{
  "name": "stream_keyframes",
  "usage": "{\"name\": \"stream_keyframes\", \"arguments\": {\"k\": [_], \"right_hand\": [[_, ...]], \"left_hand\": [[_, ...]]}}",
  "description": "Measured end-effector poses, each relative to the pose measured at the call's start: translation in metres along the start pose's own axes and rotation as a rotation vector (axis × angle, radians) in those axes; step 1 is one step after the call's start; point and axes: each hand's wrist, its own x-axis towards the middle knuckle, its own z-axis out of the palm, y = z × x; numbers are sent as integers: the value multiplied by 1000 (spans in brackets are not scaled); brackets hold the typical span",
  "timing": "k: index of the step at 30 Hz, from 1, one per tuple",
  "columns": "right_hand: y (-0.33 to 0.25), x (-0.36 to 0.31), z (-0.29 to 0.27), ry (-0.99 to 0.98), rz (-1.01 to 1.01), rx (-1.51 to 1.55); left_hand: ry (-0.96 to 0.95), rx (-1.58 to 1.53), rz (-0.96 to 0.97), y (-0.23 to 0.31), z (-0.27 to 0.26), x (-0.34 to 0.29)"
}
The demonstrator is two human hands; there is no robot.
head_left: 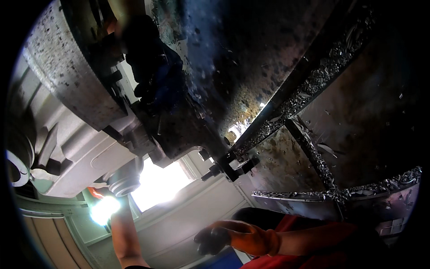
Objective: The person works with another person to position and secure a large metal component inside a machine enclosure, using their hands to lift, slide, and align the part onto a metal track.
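Observation:
A large grey metal casting [85,143] hangs at the left, with ribs and a round boss at its lower end. My left forearm [125,240] rises from the lower edge toward that boss. Of my left hand only a scrap of orange glove [95,193] shows beside the casting; its fingers are hidden, next to a glaring light [105,210]. Low in the middle is my right hand [224,237], in an orange glove with dark fingers. It is open, fingers loosely bent and pointing left, holding nothing, apart from the casting.
A dark clamp-like fixture [179,130] with bolts stands beside the casting. Metal shavings [309,85] line the ledges of the stained metal panels [358,134] at the right. A bright window [163,184] lies behind. A skin-toned shape at the top left is unclear.

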Motion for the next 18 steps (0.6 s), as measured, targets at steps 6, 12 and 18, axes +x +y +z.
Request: {"name": "stream_keyframes", "arguments": {"k": [6, 12, 18], "right_hand": [[1, 0, 1, -12, -22, -38], [4, -1, -1, -19, -4, 10], [-1, 3, -2, -57, 42, 162]], "left_hand": [[-12, -46, -16, 2, 5, 2], [-24, -90, -22, 8, 11, 5], [-33, -133, -43, 13, 16, 3]]}}
